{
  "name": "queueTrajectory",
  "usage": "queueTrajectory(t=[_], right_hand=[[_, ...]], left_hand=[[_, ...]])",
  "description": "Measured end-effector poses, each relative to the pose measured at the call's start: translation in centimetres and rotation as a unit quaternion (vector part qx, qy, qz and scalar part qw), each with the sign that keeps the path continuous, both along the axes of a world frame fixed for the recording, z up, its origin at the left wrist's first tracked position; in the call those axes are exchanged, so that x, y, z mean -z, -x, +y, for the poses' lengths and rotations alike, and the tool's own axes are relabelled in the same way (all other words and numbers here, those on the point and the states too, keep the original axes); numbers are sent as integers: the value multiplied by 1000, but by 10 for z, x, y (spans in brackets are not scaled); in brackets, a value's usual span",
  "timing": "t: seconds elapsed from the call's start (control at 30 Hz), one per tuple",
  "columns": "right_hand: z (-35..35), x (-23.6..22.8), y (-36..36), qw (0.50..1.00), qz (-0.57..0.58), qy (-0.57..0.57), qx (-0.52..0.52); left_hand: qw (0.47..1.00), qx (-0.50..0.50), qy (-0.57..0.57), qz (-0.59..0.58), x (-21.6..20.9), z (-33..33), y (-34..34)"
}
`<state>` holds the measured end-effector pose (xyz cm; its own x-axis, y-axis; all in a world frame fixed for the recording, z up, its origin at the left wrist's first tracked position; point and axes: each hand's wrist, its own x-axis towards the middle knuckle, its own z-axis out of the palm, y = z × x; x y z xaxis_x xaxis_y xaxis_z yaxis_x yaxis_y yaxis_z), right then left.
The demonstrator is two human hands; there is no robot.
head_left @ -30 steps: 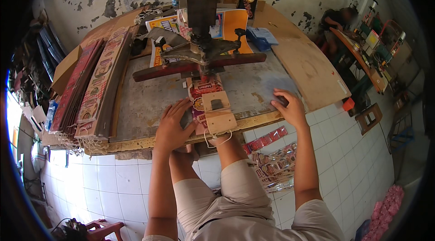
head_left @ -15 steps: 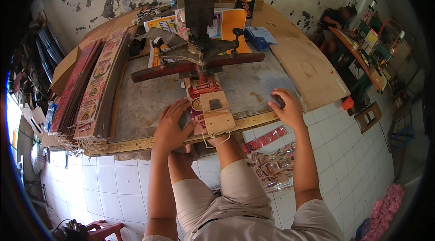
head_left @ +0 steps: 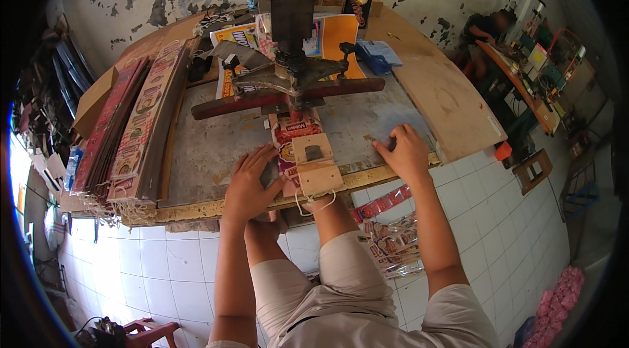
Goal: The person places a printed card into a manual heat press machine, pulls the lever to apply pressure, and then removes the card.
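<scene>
A printed red and purple cardboard strip (head_left: 290,151) lies under the press head (head_left: 291,79), which has a long red crossbar. On its near end rests a tan board piece (head_left: 316,163) with a dark square patch and loose string at the front edge. My left hand (head_left: 252,181) lies with fingers spread on the worktop, its thumb at the strip's left edge. My right hand (head_left: 405,155) is near the worktop's front right edge, thumb apart from the fingers, holding nothing visible. The grey metal plate (head_left: 360,135) is beneath both hands.
Stacks of printed strips (head_left: 147,112) with strings stand on the left. Printed sheets (head_left: 337,37) and a blue packet (head_left: 377,56) lie behind the press. More printed strips (head_left: 393,237) are on the tiled floor. Another person (head_left: 481,30) sits at a bench, far right.
My right hand has moved a little left, toward the board piece, and its thumb now points inward. My left hand stays at the strip's edge. The whole view has shifted slightly.
</scene>
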<state>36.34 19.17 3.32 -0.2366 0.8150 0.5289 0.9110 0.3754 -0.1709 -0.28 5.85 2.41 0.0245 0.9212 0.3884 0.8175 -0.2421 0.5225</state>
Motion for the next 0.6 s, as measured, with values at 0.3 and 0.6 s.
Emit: queueTrajectory(t=[0.3,0.6], right_hand=[[6,2,-19,997,11,36,-69],[-9,-4,-18,994,50,53,-78]], left_hand=[[1000,0,-4,-5,-1,-1,-1],[1000,0,-4,-7,0,-1,0]])
